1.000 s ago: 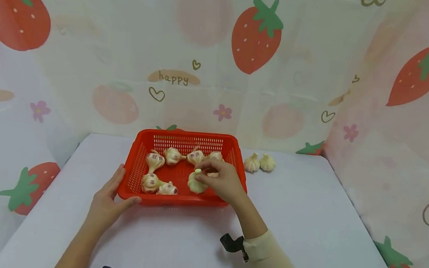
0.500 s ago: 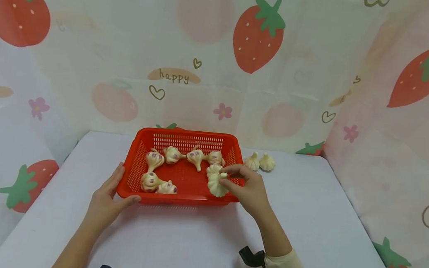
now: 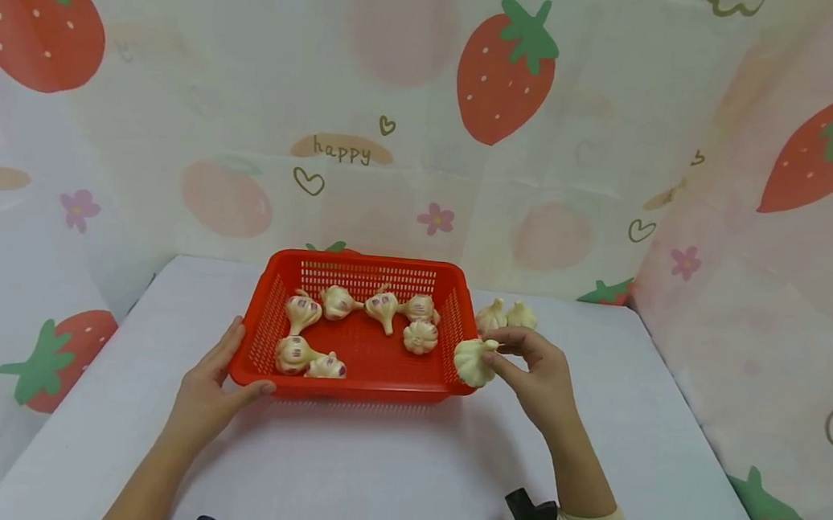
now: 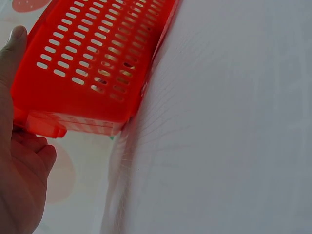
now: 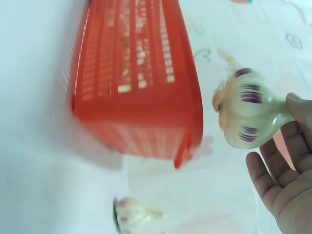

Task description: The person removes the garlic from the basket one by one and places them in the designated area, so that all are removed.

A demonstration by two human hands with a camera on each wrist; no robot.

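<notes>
A garlic bulb [image 3: 473, 362] hangs just over the right front corner of the red plastic basket [image 3: 364, 388], where my right hand [image 3: 546, 382] pinches it by its stem between thumb and fingers. Purple streaks show on that held garlic bulb [image 5: 251, 112] in the right wrist view. With the thumb on the front rim and fingers round the left side, my left hand [image 3: 205, 406] grips the basket's left front corner. In the left wrist view the left hand [image 4: 22, 180] is partly cut off by the frame edge. Several garlic bulbs [image 3: 382, 309] lie inside the basket, mostly along its back and left.
Two more garlic bulbs, one at the left [image 3: 492, 315] and one at the right [image 3: 521, 315], sit on the white table [image 3: 358, 473] just right of the basket. A strawberry-printed backdrop [image 3: 425, 132] encloses the table's back and sides.
My right hand has carried the garlic bulb rightward from above the basket's middle to its right edge, uncovering bulbs in the basket. The left hand has stayed on the corner.
</notes>
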